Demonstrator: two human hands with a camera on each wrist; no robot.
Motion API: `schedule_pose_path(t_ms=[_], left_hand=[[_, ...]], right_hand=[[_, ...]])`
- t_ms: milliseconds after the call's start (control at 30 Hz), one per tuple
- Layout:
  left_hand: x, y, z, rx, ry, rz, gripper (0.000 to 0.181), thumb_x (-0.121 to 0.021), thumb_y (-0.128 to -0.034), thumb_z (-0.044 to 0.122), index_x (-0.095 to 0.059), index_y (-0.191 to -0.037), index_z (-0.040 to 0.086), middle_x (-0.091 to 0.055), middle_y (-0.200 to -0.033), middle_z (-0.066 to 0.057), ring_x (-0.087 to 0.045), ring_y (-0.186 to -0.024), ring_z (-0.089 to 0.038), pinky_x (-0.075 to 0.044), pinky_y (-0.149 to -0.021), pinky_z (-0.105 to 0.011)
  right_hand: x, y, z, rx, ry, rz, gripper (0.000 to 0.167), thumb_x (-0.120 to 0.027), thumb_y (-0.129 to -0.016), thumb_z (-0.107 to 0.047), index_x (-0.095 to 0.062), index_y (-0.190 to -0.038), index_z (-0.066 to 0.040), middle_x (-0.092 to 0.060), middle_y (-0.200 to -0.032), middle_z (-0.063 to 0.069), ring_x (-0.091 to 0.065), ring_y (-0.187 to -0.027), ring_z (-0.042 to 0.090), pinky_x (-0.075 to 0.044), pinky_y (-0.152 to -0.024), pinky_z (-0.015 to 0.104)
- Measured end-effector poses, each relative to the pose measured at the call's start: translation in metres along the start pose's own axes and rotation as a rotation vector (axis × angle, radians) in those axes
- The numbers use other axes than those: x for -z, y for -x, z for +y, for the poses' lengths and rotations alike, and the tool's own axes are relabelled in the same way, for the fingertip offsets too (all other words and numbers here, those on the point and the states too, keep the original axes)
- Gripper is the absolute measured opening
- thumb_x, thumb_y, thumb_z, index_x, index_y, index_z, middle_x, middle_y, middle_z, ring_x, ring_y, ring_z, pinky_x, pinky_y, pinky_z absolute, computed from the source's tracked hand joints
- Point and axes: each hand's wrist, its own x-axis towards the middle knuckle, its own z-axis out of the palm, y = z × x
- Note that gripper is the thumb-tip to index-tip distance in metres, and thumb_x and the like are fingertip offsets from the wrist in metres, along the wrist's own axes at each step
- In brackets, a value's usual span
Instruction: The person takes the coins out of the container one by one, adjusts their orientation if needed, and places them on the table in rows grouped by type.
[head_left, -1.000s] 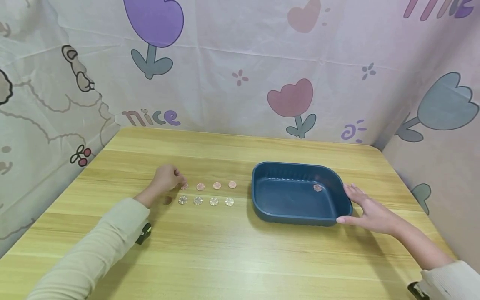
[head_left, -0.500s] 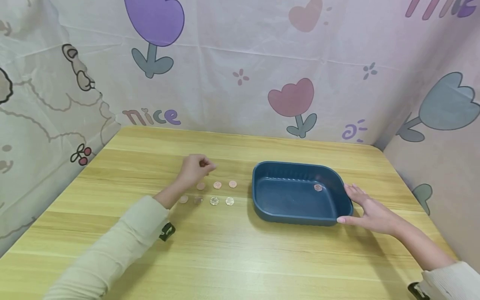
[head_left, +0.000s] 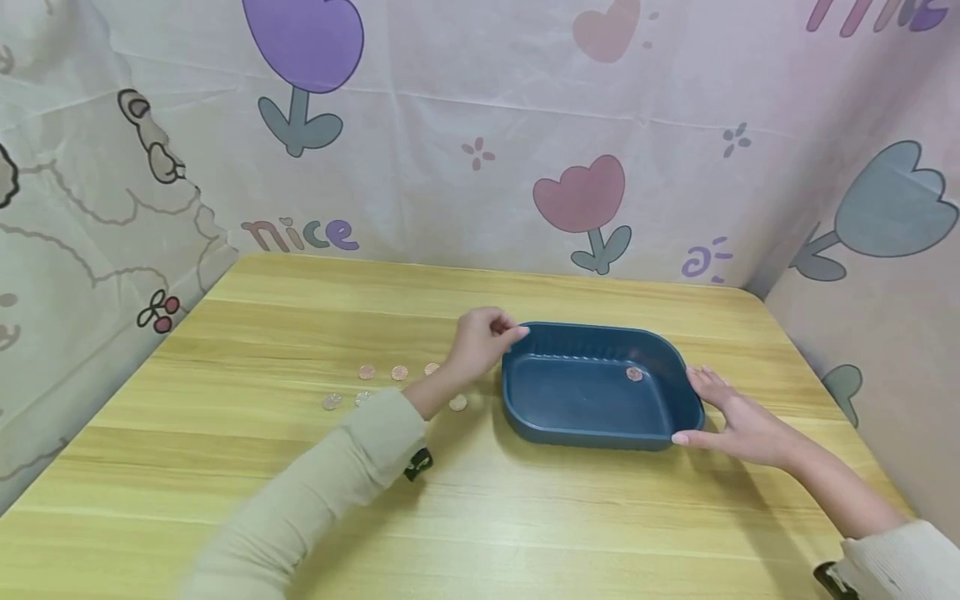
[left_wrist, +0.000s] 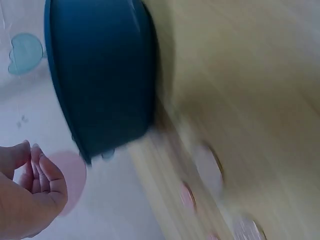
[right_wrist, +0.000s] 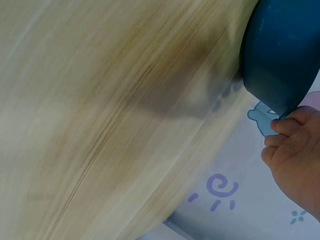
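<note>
My left hand point(head_left: 483, 343) is above the left back corner of a dark blue plastic basin point(head_left: 585, 437). In the left wrist view its fingers are loosely curled, the thumb tip close to the fingertips, and no object shows between them. My right hand point(head_left: 746, 425) holds the basin's right front corner, thumb at the front rim and fingers along the right side. One coin point(head_left: 634, 374) lies inside the basin, towards the back right. Left of the basin several coins lie flat in two rows, among them a reddish coin point(head_left: 367, 372) and a paler coin point(head_left: 332, 402); the left hand and forearm hide some.
The wooden table point(head_left: 525, 517) meets a printed cloth point(head_left: 420, 183) hung behind it and at both sides. The left sleeve point(head_left: 337, 475) crosses the table just in front of the coins.
My left hand has moved right from the left end of the coin rows to the basin's left back corner. The reddish coin by its fingertips earlier still lies there. The right hand has stayed put.
</note>
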Motion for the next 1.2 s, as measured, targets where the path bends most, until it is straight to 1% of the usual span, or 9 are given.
schedule_pose_path(t_ms=[200, 433, 633, 767, 900, 967, 1100, 1167, 1200], left_hand=[[-0.030, -0.004, 0.016, -0.019, 0.035, -0.015, 0.017, -0.069, -0.0840, 0.017, -0.067, -0.080, 0.001, -0.063, -0.070, -0.009, -0.048, -0.058, -0.009, -0.039, -0.052, -0.014], [-0.064, -0.012, 0.025, 0.037, 0.065, -0.008, 0.018, -0.068, -0.0843, 0.020, -0.068, -0.081, 0.002, -0.062, -0.069, -0.006, -0.047, -0.057, -0.008, -0.038, -0.051, -0.014], [-0.096, -0.017, 0.035, 0.062, 0.071, -0.013, 0.016, -0.068, -0.0846, 0.018, -0.068, -0.079, 0.003, -0.062, -0.069, -0.005, -0.046, -0.055, -0.007, -0.038, -0.053, -0.015], [-0.118, -0.019, 0.043, 0.100, 0.052, -0.023, 0.015, -0.068, -0.0846, 0.018, -0.068, -0.076, 0.005, -0.062, -0.069, -0.003, -0.046, -0.056, -0.007, -0.039, -0.053, -0.016], [-0.140, -0.021, 0.053, 0.137, -0.002, -0.036, 0.015, -0.068, -0.0840, 0.018, -0.068, -0.073, 0.008, -0.065, -0.070, -0.002, -0.048, -0.056, -0.006, -0.039, -0.052, -0.016], [-0.150, -0.022, 0.057, 0.162, -0.003, -0.050, 0.014, -0.068, -0.0843, 0.017, -0.068, -0.073, 0.008, -0.067, -0.072, -0.002, -0.053, -0.056, -0.006, -0.039, -0.051, -0.015], [-0.164, -0.024, 0.063, 0.222, 0.033, -0.110, 0.012, -0.066, -0.0851, 0.011, -0.066, -0.075, 0.005, -0.070, -0.076, -0.003, -0.063, -0.059, -0.009, -0.043, -0.051, -0.013], [-0.168, -0.026, 0.063, 0.224, -0.022, -0.143, 0.012, -0.066, -0.0854, 0.010, -0.067, -0.074, 0.005, -0.069, -0.073, -0.002, -0.063, -0.059, -0.007, -0.043, -0.052, -0.013], [-0.170, -0.027, 0.063, 0.215, -0.090, -0.170, 0.016, -0.065, -0.0862, 0.011, -0.065, -0.071, 0.005, -0.066, -0.067, -0.001, -0.059, -0.057, -0.006, -0.042, -0.053, -0.012]], right_hand=[[0.001, 0.000, 0.000, 0.009, 0.010, 0.003, 0.099, -0.072, -0.078, -0.037, -0.014, -0.145, 0.006, -0.013, -0.147, 0.035, -0.005, -0.137, 0.050, -0.016, -0.100, 0.070], [0.001, -0.001, -0.002, -0.009, 0.000, -0.004, 0.101, -0.072, -0.077, -0.040, -0.015, -0.144, 0.007, -0.012, -0.148, 0.035, -0.007, -0.137, 0.052, -0.016, -0.100, 0.070], [0.001, 0.001, -0.001, -0.005, -0.005, 0.002, 0.100, -0.073, -0.077, -0.039, -0.014, -0.145, 0.007, -0.011, -0.148, 0.035, -0.006, -0.137, 0.052, -0.016, -0.100, 0.071], [0.001, 0.002, 0.000, -0.013, 0.003, 0.009, 0.100, -0.073, -0.077, -0.039, -0.015, -0.145, 0.007, -0.012, -0.148, 0.035, -0.007, -0.137, 0.052, -0.017, -0.099, 0.071], [0.000, 0.003, 0.001, -0.006, 0.000, 0.010, 0.099, -0.073, -0.077, -0.037, -0.015, -0.144, 0.007, -0.012, -0.147, 0.036, -0.008, -0.136, 0.052, -0.017, -0.098, 0.072], [0.000, 0.003, 0.002, 0.003, -0.008, 0.011, 0.099, -0.073, -0.077, -0.036, -0.014, -0.144, 0.008, -0.013, -0.147, 0.037, -0.007, -0.136, 0.052, -0.017, -0.098, 0.071], [-0.001, 0.002, 0.001, 0.004, -0.012, 0.017, 0.099, -0.073, -0.077, -0.036, -0.015, -0.144, 0.007, -0.014, -0.147, 0.036, -0.008, -0.137, 0.051, -0.017, -0.100, 0.070], [-0.002, 0.001, 0.002, 0.009, -0.007, 0.019, 0.098, -0.073, -0.077, -0.036, -0.016, -0.144, 0.007, -0.014, -0.147, 0.036, -0.008, -0.137, 0.051, -0.017, -0.100, 0.069], [-0.002, 0.001, 0.002, 0.010, -0.006, 0.021, 0.098, -0.073, -0.077, -0.036, -0.016, -0.144, 0.007, -0.015, -0.147, 0.035, -0.009, -0.137, 0.051, -0.017, -0.101, 0.069]])
